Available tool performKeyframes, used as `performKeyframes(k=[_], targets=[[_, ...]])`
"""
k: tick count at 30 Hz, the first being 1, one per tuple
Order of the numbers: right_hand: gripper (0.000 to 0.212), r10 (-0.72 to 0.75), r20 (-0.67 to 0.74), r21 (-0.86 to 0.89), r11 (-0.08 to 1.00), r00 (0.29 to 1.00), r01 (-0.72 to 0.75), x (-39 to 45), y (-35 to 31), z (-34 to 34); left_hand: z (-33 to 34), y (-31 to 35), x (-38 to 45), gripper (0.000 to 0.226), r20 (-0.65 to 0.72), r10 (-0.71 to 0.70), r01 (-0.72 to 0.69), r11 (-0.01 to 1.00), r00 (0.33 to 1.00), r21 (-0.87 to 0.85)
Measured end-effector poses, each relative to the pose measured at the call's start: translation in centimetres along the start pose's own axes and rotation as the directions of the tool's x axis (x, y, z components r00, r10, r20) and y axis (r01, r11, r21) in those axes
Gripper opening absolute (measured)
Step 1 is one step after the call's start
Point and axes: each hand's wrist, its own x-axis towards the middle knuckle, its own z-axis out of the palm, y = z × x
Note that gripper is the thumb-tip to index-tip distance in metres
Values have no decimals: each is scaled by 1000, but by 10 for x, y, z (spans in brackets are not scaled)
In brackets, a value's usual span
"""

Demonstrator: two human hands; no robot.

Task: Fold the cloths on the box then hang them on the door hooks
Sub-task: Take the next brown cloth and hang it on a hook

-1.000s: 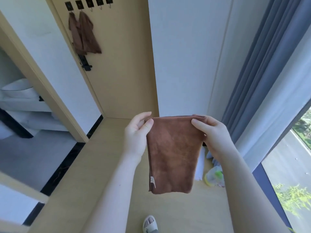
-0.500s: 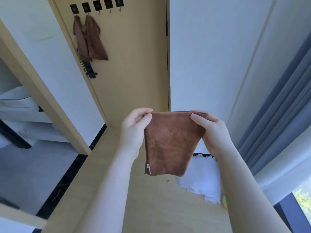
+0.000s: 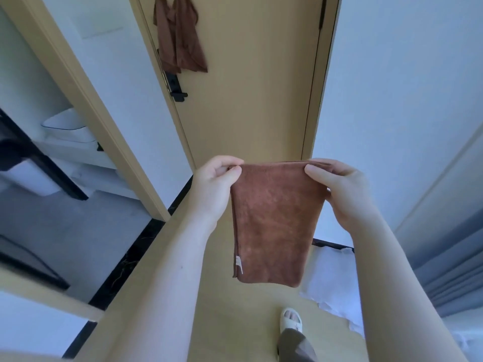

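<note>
Hanging at frame centre, folded rust-brown microfibre cloth (image 3: 274, 220), top corners pinched by left hand (image 3: 217, 186) and right hand (image 3: 345, 189); two matching brown cloths (image 3: 180, 35) on tan wooden door (image 3: 248, 87), upper centre.

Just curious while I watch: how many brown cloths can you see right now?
3: one folded cloth held up by both hands, and two hanging cloths overlapping at the door's top edge. More may be out of view.

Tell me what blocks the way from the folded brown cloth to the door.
Nothing visible does. Both the left hand and right hand pinch the folded brown cloth, with open floor up to the door, where two hung cloths already drape.
</note>
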Motion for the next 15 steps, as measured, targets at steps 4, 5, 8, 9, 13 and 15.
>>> performKeyframes(k=[4,5,8,9,13,15], targets=[[17,2,68,-25,1000,998,0,51,7,23,-10,-9,39,23,-30,-19,21,998,999,57],[17,2,93,-29,1000,996,0,65,8,29,-12,-9,52,24,-36,-22,24,997,999,74],[16,2,141,-25,1000,990,1,111,1,44,-15,-2,94,23,-28,-14,18,993,1000,120],[15,0,148,-19,1000,989,3,126,-2,48,-15,1,109,23,-24,-12,15,991,1000,132],[16,-15,189,-25,999,982,20,189,-12,58,-12,9,170,29,-26,9,-4,982,1000,188],[16,-20,197,-24,999,980,25,220,-14,61,-5,9,196,31,-23,18,-12,977,1000,211]])
